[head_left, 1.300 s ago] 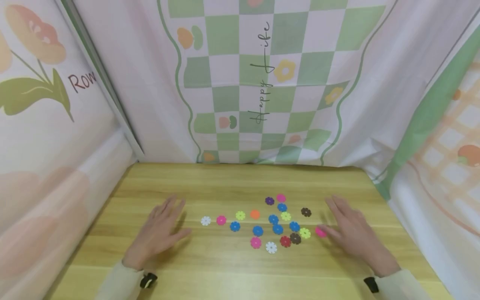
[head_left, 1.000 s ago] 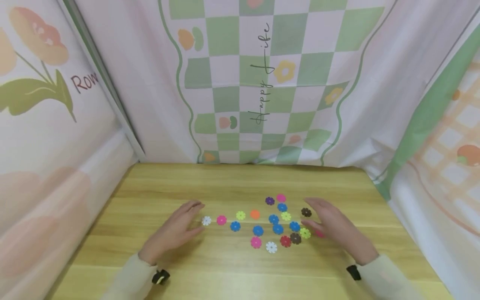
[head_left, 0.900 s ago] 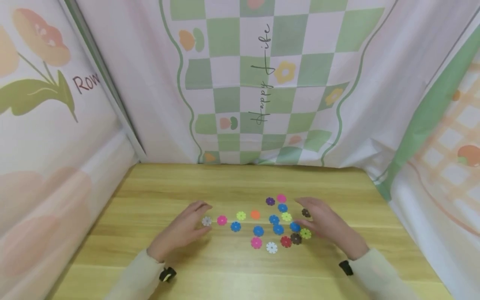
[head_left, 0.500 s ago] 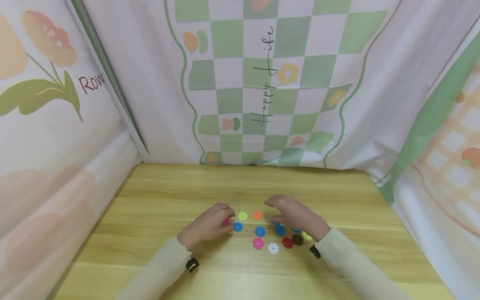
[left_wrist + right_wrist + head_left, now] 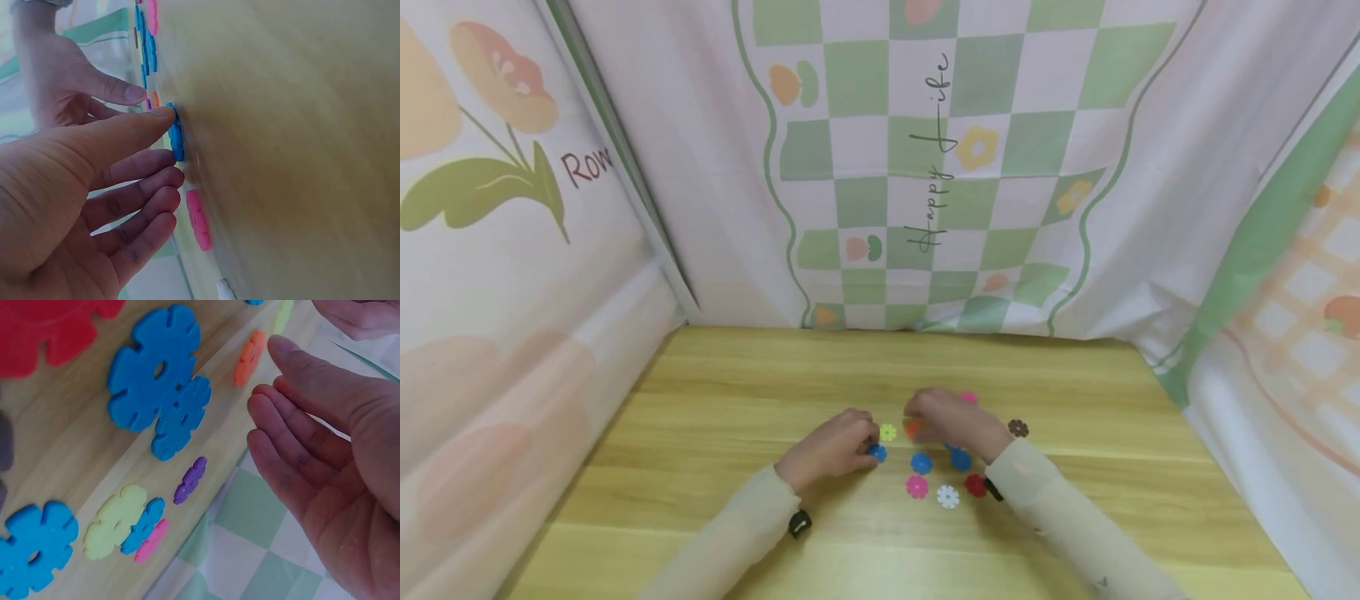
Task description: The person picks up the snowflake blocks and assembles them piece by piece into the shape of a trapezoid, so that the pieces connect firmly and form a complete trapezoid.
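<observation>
In the head view, my left hand [image 5: 831, 448] is at a blue flower-shaped disc [image 5: 877, 453] lying on the table. The left wrist view shows the thumb at one edge of that blue disc [image 5: 176, 134] and the index fingertip near the opposite edge, fingers loosely bent. Over an orange disc [image 5: 912, 430] hovers my right hand [image 5: 958, 421], partly covering it. From the right wrist, the thumb and relaxed fingers of that hand [image 5: 312, 419] stand just short of the orange disc [image 5: 249, 358], holding nothing. A yellow-green disc [image 5: 887, 432] lies between the hands.
Flower discs lie scattered on the wooden table [image 5: 737, 367]: blue [image 5: 921, 464], pink [image 5: 917, 487], white [image 5: 948, 497], red [image 5: 976, 486] and brown [image 5: 1018, 428]. The right forearm hides some of them. Patterned curtains [image 5: 925, 192] close off the back and sides.
Both hands have come inward from the sides, the left moving right to the blue disc, the right moving left to the orange one. The view has shifted slightly.
</observation>
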### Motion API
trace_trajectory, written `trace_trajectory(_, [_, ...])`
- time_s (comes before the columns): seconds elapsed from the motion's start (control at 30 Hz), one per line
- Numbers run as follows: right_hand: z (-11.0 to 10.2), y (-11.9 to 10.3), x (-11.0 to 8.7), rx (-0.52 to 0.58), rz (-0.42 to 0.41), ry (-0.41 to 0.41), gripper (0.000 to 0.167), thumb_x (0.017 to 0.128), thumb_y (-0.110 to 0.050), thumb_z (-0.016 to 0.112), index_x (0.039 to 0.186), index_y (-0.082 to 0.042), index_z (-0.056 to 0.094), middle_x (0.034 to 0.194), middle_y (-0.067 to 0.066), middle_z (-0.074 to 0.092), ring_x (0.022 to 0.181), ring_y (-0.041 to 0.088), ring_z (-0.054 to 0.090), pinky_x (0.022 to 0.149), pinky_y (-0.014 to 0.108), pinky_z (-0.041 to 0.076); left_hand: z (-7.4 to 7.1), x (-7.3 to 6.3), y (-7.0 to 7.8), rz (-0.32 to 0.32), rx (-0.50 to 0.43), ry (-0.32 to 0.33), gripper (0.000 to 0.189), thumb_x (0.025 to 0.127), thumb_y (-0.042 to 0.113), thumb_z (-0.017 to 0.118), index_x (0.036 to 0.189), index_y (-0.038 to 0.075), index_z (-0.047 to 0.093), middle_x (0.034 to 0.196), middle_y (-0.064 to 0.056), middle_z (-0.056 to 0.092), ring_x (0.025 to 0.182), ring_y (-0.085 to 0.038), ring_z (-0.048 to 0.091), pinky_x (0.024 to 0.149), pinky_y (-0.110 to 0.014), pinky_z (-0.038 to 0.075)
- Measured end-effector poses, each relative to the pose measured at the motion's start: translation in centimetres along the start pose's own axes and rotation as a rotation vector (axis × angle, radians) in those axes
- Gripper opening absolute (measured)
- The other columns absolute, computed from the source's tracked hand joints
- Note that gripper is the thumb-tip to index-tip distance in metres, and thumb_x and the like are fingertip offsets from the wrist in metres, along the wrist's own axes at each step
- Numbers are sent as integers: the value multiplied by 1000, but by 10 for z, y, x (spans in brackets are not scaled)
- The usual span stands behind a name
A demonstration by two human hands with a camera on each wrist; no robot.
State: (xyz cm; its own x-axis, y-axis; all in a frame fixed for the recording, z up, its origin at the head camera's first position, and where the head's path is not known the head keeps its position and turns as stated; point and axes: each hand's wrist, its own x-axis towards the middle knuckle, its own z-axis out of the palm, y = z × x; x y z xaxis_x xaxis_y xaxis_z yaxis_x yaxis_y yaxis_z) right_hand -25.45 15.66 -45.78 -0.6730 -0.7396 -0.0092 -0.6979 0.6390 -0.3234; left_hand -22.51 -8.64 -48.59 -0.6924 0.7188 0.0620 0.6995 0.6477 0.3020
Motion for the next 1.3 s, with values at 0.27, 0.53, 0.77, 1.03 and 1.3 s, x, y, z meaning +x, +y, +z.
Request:
trace_trajectory(0.27, [0,3,8,17,-4,-28,19,83,0,86,100,-4,79,95,7,78,86,21,72,78,29,61,-1,5,0,-3,-44,-14,17,88,19,87,90,9,74,85,1,65,78,-7,52,77,-23,52])
trace_trajectory(0.53, [1,9,7,134,110,-46,13,87,-2,84,95,-10,77,90,-1,75,83,13,67,76,28,59,-1,4,5,-65,-159,-20,20,87,16,88,94,8,70,88,0,67,80,-6,55,75,-20,53])
trace_trajectory(0.77, [-3,12,-9,217,143,-3,8,96,-9,77,90,-13,74,85,-3,72,75,9,62,70,24,54,5,-5,5,-116,-349,24,16,92,12,83,95,13,67,89,5,72,79,-1,61,76,-16,56])
trace_trajectory(1.03, [-6,11,-32,314,106,115,9,100,-13,73,93,-16,69,90,-3,74,82,6,66,78,24,59,5,-26,8,-195,-655,146,5,97,9,75,100,12,71,95,1,72,86,-7,66,80,-20,59])
trace_trajectory(1.3, [-7,-4,-47,400,30,294,5,100,-17,74,96,-16,71,93,-5,76,92,10,74,87,30,63,-1,-37,13,-305,-1000,235,18,100,18,74,110,5,71,102,-7,74,94,-24,73,86,-33,64])
